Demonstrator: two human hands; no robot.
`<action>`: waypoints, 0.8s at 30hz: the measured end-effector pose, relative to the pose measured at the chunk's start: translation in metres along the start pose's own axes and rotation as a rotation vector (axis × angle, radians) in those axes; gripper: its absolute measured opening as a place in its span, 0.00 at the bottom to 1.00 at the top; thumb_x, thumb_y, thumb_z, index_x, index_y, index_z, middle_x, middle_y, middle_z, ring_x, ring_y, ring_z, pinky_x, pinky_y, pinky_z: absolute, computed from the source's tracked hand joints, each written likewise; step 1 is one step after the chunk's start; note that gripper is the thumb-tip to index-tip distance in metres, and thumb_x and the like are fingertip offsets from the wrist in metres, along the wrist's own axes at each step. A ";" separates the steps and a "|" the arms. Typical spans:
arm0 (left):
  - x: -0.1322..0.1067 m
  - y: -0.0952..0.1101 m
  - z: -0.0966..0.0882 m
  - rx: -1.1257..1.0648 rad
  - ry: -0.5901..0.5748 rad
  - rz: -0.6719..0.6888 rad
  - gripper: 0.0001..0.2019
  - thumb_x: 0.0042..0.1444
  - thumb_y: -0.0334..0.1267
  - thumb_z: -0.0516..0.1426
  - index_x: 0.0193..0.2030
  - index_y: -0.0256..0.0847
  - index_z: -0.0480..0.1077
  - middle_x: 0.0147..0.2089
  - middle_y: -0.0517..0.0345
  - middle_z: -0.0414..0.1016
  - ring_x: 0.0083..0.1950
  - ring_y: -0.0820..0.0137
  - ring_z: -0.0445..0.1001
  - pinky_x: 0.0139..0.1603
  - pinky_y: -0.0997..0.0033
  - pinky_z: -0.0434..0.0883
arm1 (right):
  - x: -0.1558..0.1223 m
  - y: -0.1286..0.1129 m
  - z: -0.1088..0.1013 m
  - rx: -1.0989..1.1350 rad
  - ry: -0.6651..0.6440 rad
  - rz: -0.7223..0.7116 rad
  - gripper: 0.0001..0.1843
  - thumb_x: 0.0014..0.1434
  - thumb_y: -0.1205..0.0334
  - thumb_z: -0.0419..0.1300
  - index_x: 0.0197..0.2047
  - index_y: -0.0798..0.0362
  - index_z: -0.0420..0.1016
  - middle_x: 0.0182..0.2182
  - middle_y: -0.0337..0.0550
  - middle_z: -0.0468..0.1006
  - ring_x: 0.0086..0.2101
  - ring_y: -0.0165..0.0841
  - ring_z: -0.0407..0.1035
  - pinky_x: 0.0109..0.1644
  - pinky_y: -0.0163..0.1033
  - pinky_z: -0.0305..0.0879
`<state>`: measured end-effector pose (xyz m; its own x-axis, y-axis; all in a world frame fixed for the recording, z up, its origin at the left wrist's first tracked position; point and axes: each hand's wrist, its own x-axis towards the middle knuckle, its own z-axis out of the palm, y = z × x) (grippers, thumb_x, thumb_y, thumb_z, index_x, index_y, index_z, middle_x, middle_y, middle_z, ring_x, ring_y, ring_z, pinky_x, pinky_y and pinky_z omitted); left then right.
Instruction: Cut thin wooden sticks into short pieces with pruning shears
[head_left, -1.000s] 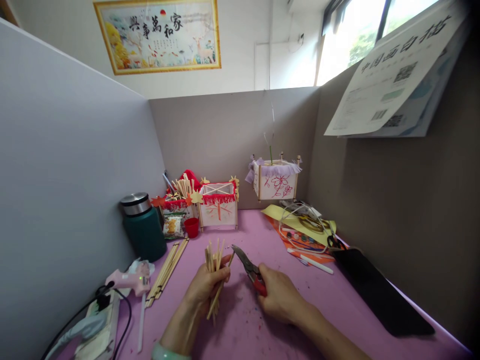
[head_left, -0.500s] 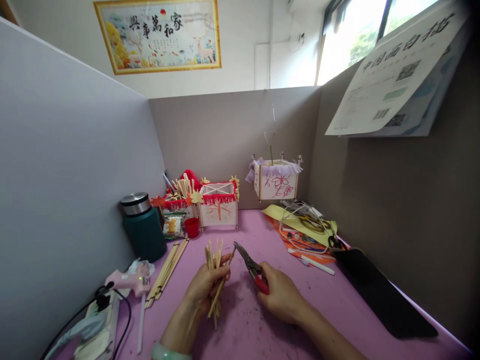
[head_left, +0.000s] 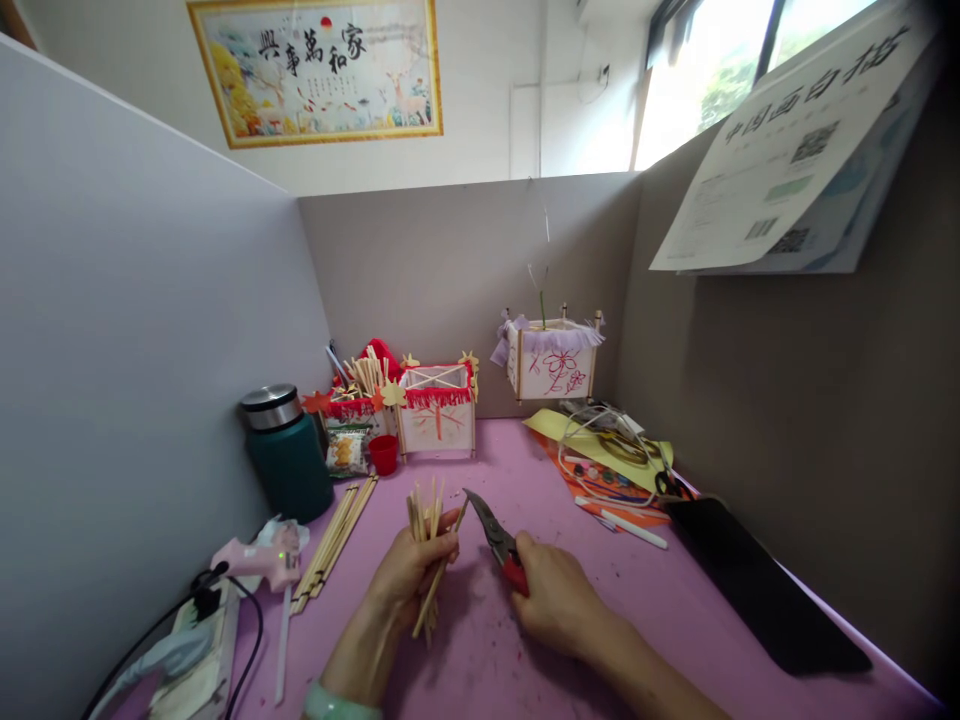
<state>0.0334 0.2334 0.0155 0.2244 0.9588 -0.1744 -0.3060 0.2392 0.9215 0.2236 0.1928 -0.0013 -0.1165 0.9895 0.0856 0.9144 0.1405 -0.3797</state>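
Observation:
My left hand is closed round a bundle of thin wooden sticks, which stand upright and fan out above my fingers. One stick leans out towards the right. My right hand grips red-handled cutting pliers, whose dark jaws point up and left, close to that leaning stick. Both hands hover over the purple table top.
Loose sticks and a pink glue gun lie at the left, near a green flask and a power strip. Paper lanterns stand at the back. Papers, cables and a black pouch lie right.
Both hands shifted only slightly; the pliers' jaws stay near the leaning stick. Nothing was taken up or let go.

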 end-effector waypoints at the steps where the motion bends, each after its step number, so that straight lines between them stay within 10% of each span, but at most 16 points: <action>1: 0.000 0.000 0.000 -0.007 0.015 0.009 0.24 0.37 0.31 0.67 0.45 0.31 0.74 0.23 0.61 0.70 0.24 0.77 0.67 0.23 0.81 0.61 | 0.001 -0.001 0.001 -0.001 0.005 0.013 0.10 0.47 0.66 0.56 0.36 0.52 0.63 0.32 0.47 0.77 0.32 0.39 0.70 0.30 0.36 0.47; 9: 0.002 0.000 0.003 -0.034 -0.059 0.074 0.24 0.43 0.38 0.65 0.48 0.33 0.67 0.25 0.63 0.71 0.14 0.84 0.58 0.12 0.83 0.47 | 0.009 0.012 -0.003 0.508 0.073 0.002 0.07 0.47 0.64 0.56 0.29 0.52 0.60 0.25 0.36 0.69 0.26 0.29 0.62 0.29 0.32 0.53; 14: 0.001 -0.005 0.013 0.028 0.003 0.141 0.17 0.45 0.43 0.64 0.36 0.36 0.66 0.32 0.55 0.75 0.18 0.80 0.66 0.11 0.83 0.48 | 0.008 -0.003 -0.005 1.156 -0.150 -0.095 0.15 0.48 0.53 0.59 0.33 0.51 0.59 0.26 0.36 0.70 0.23 0.27 0.64 0.27 0.33 0.59; 20: 0.000 -0.005 0.017 0.108 0.016 0.223 0.16 0.49 0.44 0.62 0.38 0.33 0.69 0.24 0.61 0.73 0.11 0.87 0.50 0.13 0.81 0.44 | 0.005 -0.007 -0.003 1.368 0.003 -0.030 0.17 0.48 0.53 0.62 0.33 0.50 0.57 0.16 0.28 0.62 0.16 0.24 0.54 0.20 0.30 0.51; 24: -0.002 0.008 0.006 -0.082 0.081 0.202 0.18 0.47 0.42 0.63 0.44 0.36 0.71 0.17 0.68 0.67 0.11 0.86 0.46 0.13 0.82 0.44 | -0.002 0.010 -0.019 1.519 -0.148 -0.188 0.16 0.47 0.56 0.62 0.34 0.51 0.59 0.16 0.28 0.60 0.17 0.23 0.52 0.21 0.30 0.48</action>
<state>0.0355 0.2329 0.0255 0.0773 0.9968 -0.0193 -0.4118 0.0496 0.9099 0.2402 0.1915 0.0122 -0.3017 0.9355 0.1842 -0.3525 0.0701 -0.9332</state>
